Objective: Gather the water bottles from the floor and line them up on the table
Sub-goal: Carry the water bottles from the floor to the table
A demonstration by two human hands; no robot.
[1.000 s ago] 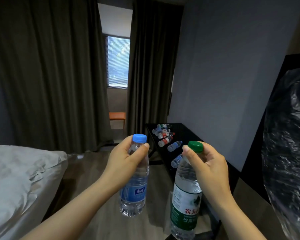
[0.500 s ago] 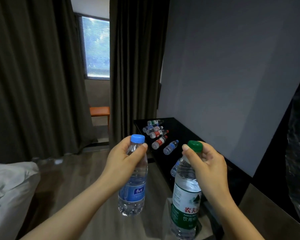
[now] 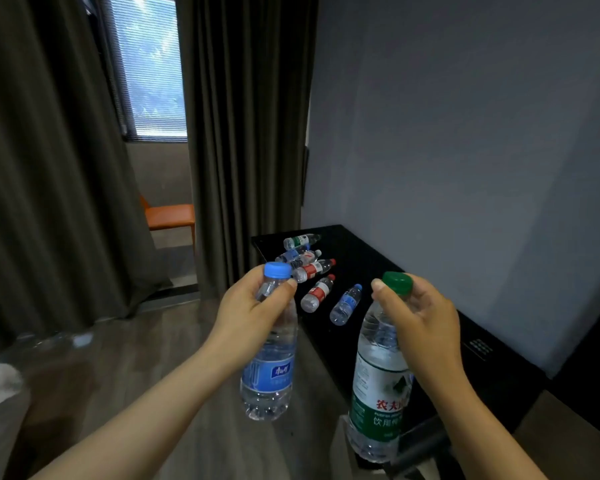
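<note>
Now the left hand (image 3: 246, 320) gripped a blue bottle (image 3: 269, 358), the right hand (image 3: 420, 323) a green bottle (image 3: 378, 386), both short of the table (image 3: 395, 271), where more bottles (image 3: 312, 268) lay

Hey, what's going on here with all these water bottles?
A person holds two water bottles up in front of a black table. The left hand grips a small blue-capped bottle near its neck. The right hand grips a larger green-capped bottle the same way. Both bottles hang upright in the air. Several more bottles lie on their sides on the table, roughly side by side.
</note>
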